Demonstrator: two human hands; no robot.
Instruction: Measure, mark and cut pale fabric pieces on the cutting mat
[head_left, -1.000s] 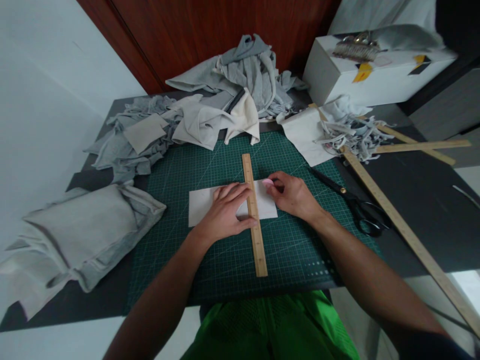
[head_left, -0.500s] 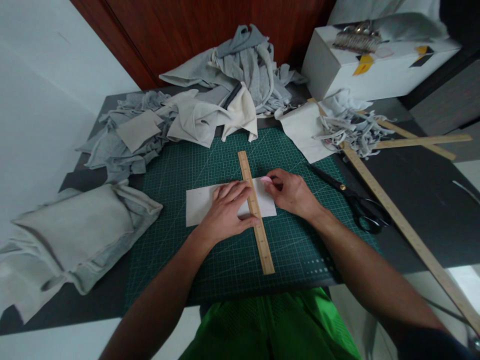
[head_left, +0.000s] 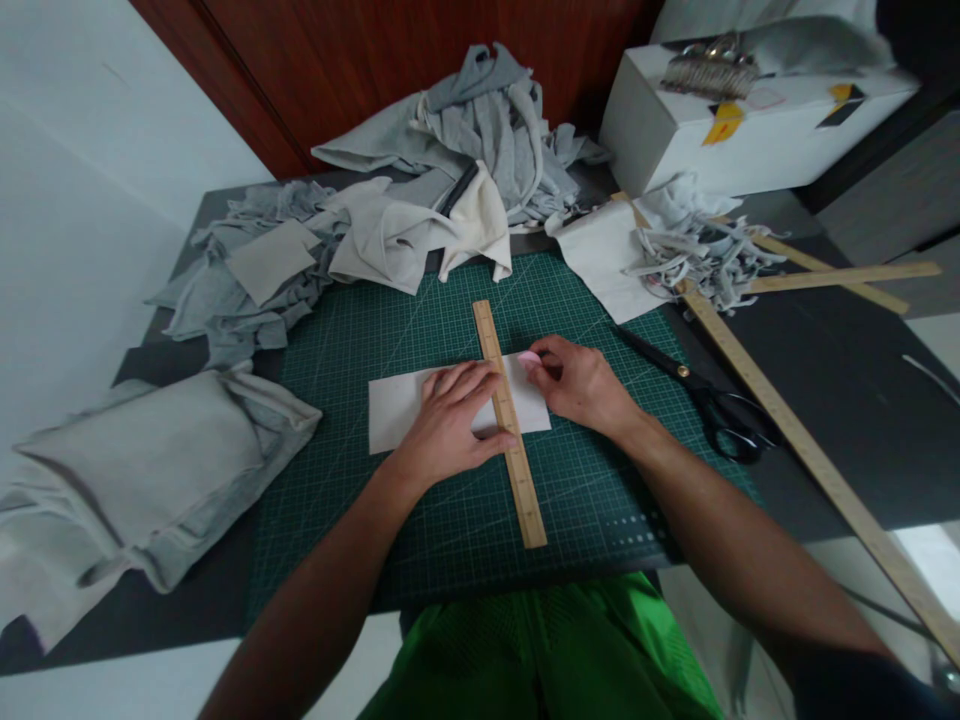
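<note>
A white rectangular piece point(head_left: 394, 408), cloth or paper, lies flat on the green cutting mat point(head_left: 450, 520). Across it runs a short wooden ruler point(head_left: 526, 490), slightly slanted. My left hand point(head_left: 450, 420) rests flat over the piece, fingers stretched out and spread, with fingertips and thumb pressing on the ruler's left side. To the right of the ruler, my right hand point(head_left: 574, 385) pinches a small pink piece of tailor's chalk point(head_left: 529, 357) at the white piece's upper edge. The fingers partly hide the chalk, so I cannot tell whether it touches the surface.
Black scissors point(head_left: 697, 395) lie right of my right hand, beside a long wooden ruler point(head_left: 795, 440). Grey and cream fabric point(head_left: 487, 140) is heaped at the back. A folded fabric stack point(head_left: 150, 460) sits left. At back right stands a white box point(head_left: 675, 130) near fabric strips point(head_left: 701, 255).
</note>
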